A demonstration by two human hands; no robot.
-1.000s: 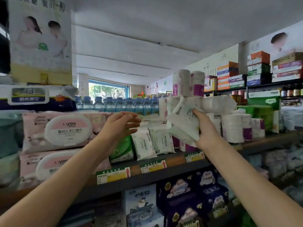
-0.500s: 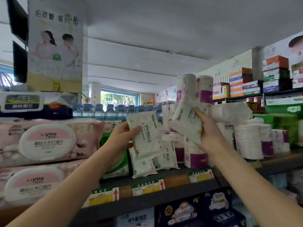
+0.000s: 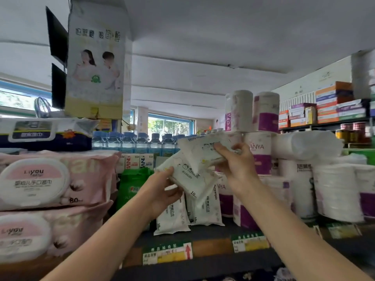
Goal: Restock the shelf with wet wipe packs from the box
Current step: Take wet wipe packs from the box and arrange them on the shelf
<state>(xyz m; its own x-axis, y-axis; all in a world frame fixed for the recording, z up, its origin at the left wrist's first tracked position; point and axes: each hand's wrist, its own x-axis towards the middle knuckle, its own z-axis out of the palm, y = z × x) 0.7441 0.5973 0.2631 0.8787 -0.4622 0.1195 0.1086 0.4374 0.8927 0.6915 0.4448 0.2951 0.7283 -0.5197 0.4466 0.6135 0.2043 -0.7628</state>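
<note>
Both my hands are raised in front of the dark shelf. My left hand grips a small white wet wipe pack by its lower left end. My right hand holds another white wet wipe pack higher up, fingers curled over its right end. The two held packs overlap. Below them, several white wet wipe packs stand upright on the shelf. The box is out of view.
Big pink wipe packs are stacked at left, a green pack beside them. White and purple paper rolls and wrapped rolls crowd the right. Water bottles line the back. Price tags run along the shelf edge.
My left hand went from empty to holding one pack, then moved right and down until its pack overlapped the one in my right hand. The camera tilted up slightly.
</note>
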